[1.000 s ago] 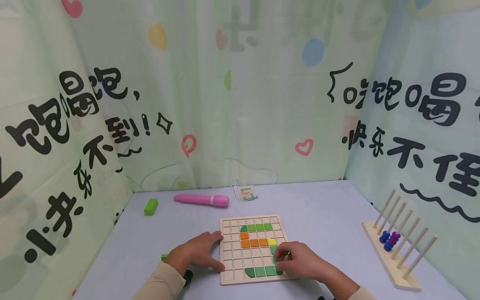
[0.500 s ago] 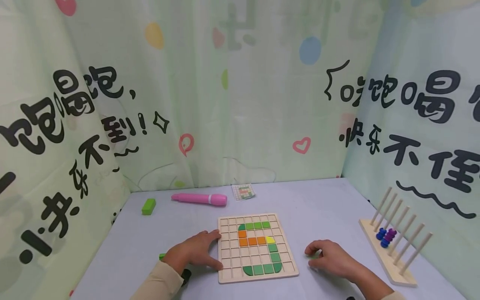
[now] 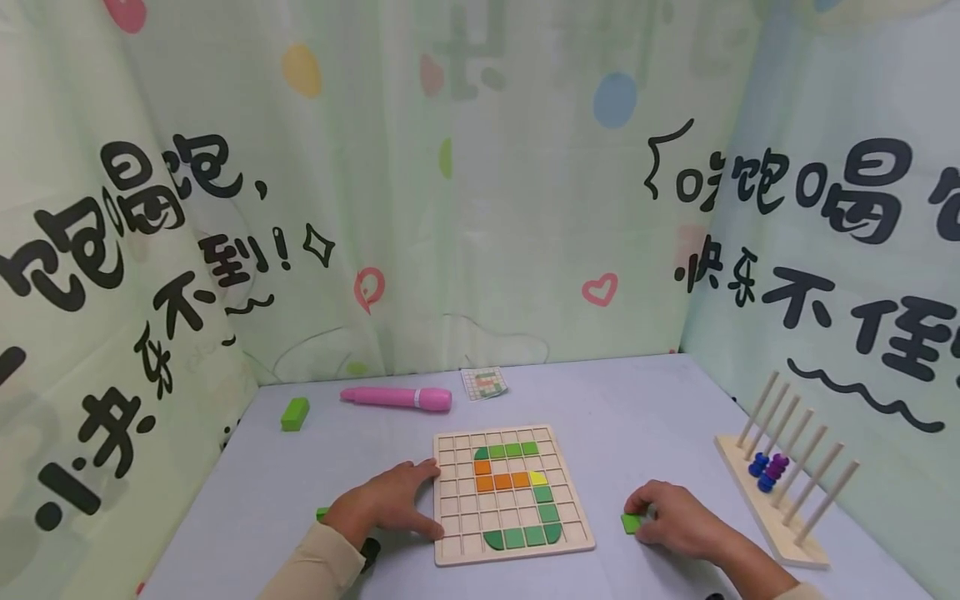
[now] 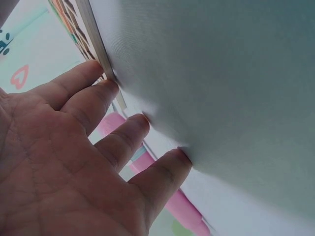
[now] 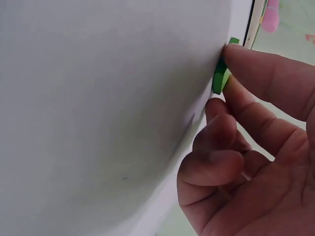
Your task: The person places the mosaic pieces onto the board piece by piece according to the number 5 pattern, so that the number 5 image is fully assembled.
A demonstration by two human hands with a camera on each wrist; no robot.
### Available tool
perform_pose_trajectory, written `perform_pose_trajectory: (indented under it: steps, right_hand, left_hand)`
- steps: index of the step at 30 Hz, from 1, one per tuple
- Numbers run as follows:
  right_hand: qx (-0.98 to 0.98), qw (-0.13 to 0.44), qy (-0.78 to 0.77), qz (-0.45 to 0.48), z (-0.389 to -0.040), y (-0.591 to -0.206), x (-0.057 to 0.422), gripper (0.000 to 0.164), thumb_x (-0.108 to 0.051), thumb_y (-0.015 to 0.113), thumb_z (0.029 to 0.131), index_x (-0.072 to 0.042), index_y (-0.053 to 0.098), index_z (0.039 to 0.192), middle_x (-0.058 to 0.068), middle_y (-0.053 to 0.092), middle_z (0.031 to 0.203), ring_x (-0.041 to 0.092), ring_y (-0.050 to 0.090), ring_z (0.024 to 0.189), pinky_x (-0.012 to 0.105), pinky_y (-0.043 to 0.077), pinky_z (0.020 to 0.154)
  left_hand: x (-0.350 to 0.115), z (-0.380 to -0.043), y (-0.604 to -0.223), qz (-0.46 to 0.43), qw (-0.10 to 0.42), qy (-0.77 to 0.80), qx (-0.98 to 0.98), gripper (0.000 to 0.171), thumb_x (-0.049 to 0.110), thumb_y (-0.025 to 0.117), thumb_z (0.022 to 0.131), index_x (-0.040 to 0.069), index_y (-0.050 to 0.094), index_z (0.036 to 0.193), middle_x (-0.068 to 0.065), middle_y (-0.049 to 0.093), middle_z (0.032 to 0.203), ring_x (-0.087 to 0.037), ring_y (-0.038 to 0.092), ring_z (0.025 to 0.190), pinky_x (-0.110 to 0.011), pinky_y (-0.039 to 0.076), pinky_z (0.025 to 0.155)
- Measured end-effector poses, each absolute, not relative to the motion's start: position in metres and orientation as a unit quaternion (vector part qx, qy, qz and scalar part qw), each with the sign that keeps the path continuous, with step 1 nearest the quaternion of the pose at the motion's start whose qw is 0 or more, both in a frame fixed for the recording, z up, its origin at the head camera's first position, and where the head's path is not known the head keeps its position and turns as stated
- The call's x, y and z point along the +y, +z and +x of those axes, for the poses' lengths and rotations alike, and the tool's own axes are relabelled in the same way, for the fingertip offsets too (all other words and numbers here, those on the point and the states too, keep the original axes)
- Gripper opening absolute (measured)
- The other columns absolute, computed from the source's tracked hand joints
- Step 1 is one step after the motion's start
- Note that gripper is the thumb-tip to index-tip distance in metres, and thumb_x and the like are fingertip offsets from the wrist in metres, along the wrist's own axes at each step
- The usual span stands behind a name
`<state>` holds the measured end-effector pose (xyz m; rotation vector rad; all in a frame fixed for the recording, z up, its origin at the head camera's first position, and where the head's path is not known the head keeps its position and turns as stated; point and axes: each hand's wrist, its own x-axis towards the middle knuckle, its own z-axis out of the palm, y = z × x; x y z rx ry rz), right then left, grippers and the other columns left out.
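Note:
A square wooden grid board (image 3: 460, 502) lies on the table, with green, orange and yellow tiles set in a bent line across its cells. My left hand (image 3: 386, 502) spreads along the board's left edge. Its relaxed fingers (image 4: 91, 101) touch that edge and the tabletop in the left wrist view. To the right of the board, my right hand (image 3: 678, 521) pinches a small green tile (image 3: 631, 523) low over the table. From the right wrist view, thumb and fingertips grip this tile (image 5: 220, 81), while the other fingers curl beneath.
A wooden peg rack (image 3: 772, 500) with blue and purple beads stands at the right. Toward the back lie a pink marker-shaped thing (image 3: 397, 398), a small patterned card (image 3: 484, 383) and a green block (image 3: 295, 413). Another green piece (image 3: 322, 513) shows behind the left wrist.
My right hand has moved off the board's right side to the table beyond it, where a green tile now shows in its fingers. The left hand stays at the board's edge.

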<state>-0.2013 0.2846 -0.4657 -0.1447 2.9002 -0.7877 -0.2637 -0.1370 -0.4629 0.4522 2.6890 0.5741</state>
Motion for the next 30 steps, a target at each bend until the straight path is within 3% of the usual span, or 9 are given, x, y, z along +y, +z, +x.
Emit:
perform_pose_trajectory:
  steps: [7,16,30]
  right_hand:
    - [0.963,0.071,-0.259,-0.016,-0.203,-0.466,0.274,0.026,-0.001,0.084,0.075,-0.013,0.063,0.083,-0.001,0.059,0.079,0.016,0.053,0.078,0.028,0.045,0.067]
    - [0.946,0.072,-0.317,-0.013,-0.207,-0.463,0.255,0.017,-0.003,0.079,0.082,-0.012,0.066,0.087,0.001,0.058,0.078,0.017,0.052,0.077,0.028,0.042,0.066]
    - [0.908,0.109,-0.395,-0.089,-0.213,-0.459,0.218,0.008,-0.005,0.070,0.088,-0.007,0.068,0.095,0.002,0.060,0.082,0.018,0.053,0.079,0.026,0.042,0.063]
  left_hand:
    - [-0.137,-0.263,-0.461,0.161,0.178,0.205,0.949,0.092,0.046,0.093,0.073,0.017,0.052,0.150,-0.006,0.045,0.162,-0.038,0.039,0.150,-0.059,0.036,0.120]
    - [-0.137,-0.263,-0.460,0.164,0.176,0.204,0.949,0.092,0.046,0.093,0.073,0.017,0.052,0.150,-0.009,0.048,0.159,-0.037,0.042,0.148,-0.059,0.038,0.119]
    - [-0.138,-0.261,-0.460,0.177,0.172,0.204,0.947,0.092,0.047,0.093,0.073,0.015,0.052,0.150,-0.008,0.046,0.161,-0.038,0.041,0.149,-0.058,0.037,0.119]
